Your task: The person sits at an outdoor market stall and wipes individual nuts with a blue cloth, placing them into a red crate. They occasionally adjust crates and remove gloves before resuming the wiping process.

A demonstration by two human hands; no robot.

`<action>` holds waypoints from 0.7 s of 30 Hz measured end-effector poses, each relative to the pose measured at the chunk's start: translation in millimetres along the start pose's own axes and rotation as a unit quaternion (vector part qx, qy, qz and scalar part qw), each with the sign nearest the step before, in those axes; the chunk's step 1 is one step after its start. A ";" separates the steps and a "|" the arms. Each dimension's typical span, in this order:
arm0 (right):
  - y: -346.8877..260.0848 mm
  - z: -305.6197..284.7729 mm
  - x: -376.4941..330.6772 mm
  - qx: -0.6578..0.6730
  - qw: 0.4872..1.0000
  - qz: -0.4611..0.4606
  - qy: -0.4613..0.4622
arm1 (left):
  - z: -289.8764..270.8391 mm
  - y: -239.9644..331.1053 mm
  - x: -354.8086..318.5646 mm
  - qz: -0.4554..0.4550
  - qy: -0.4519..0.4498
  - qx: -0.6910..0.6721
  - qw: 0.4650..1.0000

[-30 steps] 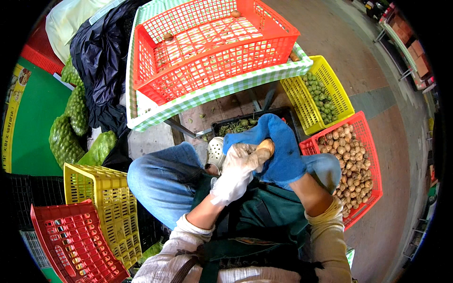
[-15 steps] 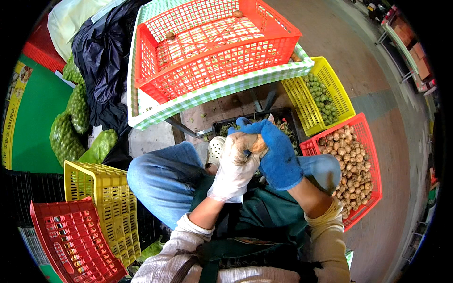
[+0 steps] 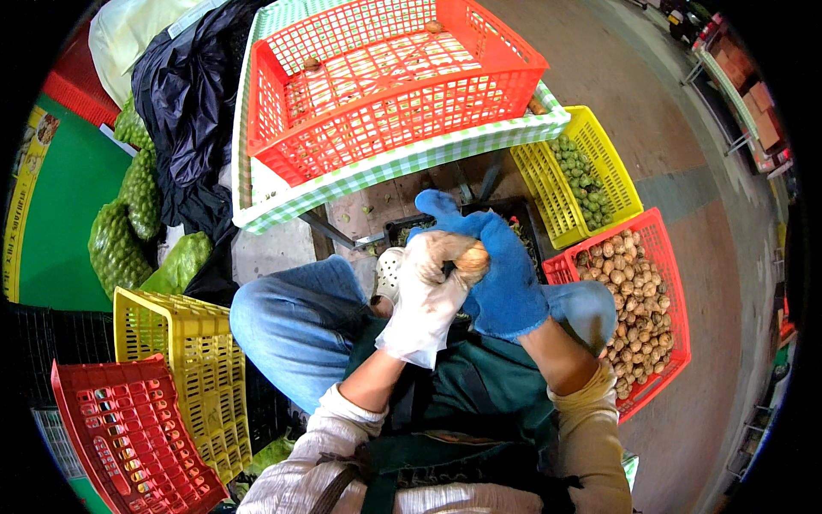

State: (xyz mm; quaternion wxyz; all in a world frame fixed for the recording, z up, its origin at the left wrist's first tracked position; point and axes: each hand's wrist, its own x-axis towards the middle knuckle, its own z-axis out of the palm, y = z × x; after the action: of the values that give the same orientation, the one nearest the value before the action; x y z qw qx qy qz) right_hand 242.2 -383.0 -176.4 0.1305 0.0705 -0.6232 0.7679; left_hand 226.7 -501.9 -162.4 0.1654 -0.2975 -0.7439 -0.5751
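Far left of the red nut crate (image 3: 561,271), a red basket (image 3: 141,437) sits beside a yellow crate (image 3: 201,368). Closer to the nut crate is the left hand (image 3: 424,295), in a thin white glove (image 3: 413,332), with its fingers curled round one brown nut (image 3: 473,259). That nut is left of the nut crate, and it peeks out on the side of the white glove that faces the crate. I can't tell which way its long side points, because too much is hidden. Next comes the right hand (image 3: 507,287), in a blue glove (image 3: 516,313), pressed up close to the nut. I can't tell if its fingers grip it. This hand is the nearer one to the nut crate, with the right knee (image 3: 586,313) between them
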 end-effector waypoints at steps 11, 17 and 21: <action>-10.5 -7.5 10.4 -0.143 0.990 -0.007 -0.006 | -8.8 10.2 10.9 -0.386 0.016 -0.774 0.502; -37.8 20.9 25.9 0.000 0.999 0.013 0.029 | -8.6 20.9 12.8 -0.408 0.060 -0.707 0.574; -62.5 16.3 19.6 -0.315 0.929 -0.181 -0.068 | -10.6 43.4 18.3 -0.424 0.030 -0.638 0.642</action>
State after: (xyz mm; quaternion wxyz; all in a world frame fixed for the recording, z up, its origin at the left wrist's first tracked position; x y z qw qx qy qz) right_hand 240.6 -384.9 -108.9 0.2395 0.1894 -0.8174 0.4885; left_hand 239.1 -500.3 -115.8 -0.3052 0.0365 -0.2321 -0.9228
